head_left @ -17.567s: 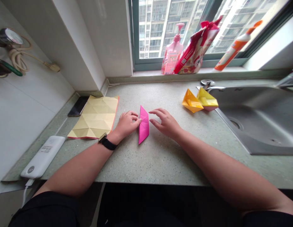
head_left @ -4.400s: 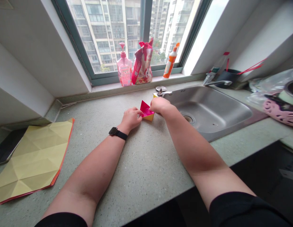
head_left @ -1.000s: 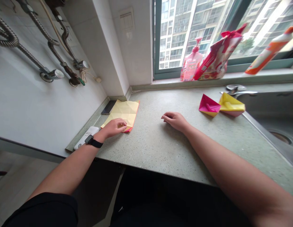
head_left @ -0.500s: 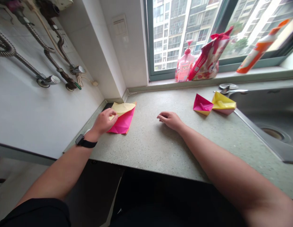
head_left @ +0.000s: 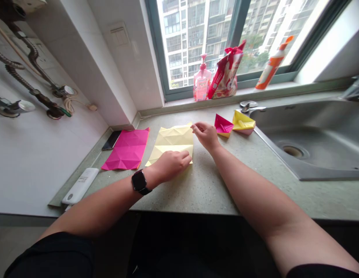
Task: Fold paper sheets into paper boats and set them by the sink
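A creased pale yellow sheet of paper lies over the middle of the counter. My left hand, with a black watch on its wrist, pinches the sheet near its lower right corner. At the upper right corner, the closed fingers of my right hand grip the sheet's edge. Left of it rests a creased magenta sheet, with an orange edge showing underneath. Beyond my right hand stand two folded paper boats, a magenta one and a yellow one.
A dark phone and a white power bank lie by the left wall. The steel sink is at the right. A pink pump bottle, a red bag and an orange-white bottle line the windowsill.
My left hand has brought the yellow sheet rightward off the magenta one and laid it out flat. My right hand has come to its upper corner. The view has turned right.
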### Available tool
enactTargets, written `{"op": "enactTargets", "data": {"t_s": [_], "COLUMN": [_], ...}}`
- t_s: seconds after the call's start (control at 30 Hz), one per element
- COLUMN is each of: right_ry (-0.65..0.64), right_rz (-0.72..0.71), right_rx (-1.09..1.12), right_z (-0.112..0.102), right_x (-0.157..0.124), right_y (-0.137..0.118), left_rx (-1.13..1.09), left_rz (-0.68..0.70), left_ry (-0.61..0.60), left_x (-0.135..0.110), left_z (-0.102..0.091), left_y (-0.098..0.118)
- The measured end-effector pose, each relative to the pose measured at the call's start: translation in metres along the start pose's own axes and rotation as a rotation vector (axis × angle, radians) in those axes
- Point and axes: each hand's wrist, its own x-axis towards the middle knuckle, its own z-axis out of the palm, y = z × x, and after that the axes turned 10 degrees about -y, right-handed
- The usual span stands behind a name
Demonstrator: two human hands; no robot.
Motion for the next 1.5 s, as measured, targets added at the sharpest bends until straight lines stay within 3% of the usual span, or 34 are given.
{"op": "enactTargets", "data": {"t_s": [0.23, 0.43, 0.53, 0.67, 1.0, 1.27, 1.5], "right_ry": [-0.353, -0.497, -0.527, -0.543, -0.631, -0.801, -0.89], "right_rz": [-0.163, -0.234, -0.269, -0.279, -0.184, -0.166, -0.199], "right_rx": [-0.218, -0.287, -0.284, -0.307, -0.467, -0.611, -0.67], "right_z": [0.006, 0.013, 0.013, 0.011, 0.014, 0.043, 0.083], "right_x": [-0.002, -0.002, -0.002, -0.004, -0.015, -0.022, 0.019], "right_y": [0.014, 0.029, 0.031, 0.029, 0.011, 0.003, 0.008], "left_rx": [-0.054, -0.318, -0.436, -0.503, -0.498, -0.452, -0.461], "left_rz": [0.132, 0.44, 0.499, 0.508, 0.445, 0.464, 0.46], "left_ry": [-0.039, -0.007, -0.066, -0.156, -0.181, -0.174, -0.14], "left_x": [0.036, 0.029, 0.017, 0.011, -0.003, -0.005, -0.008], "left_z": [0.021, 0.037, 0.046, 0.053, 0.05, 0.047, 0.049], "left_y": [0.03, 0.015, 0.004, 0.0, 0.013, 0.018, 0.019]}}
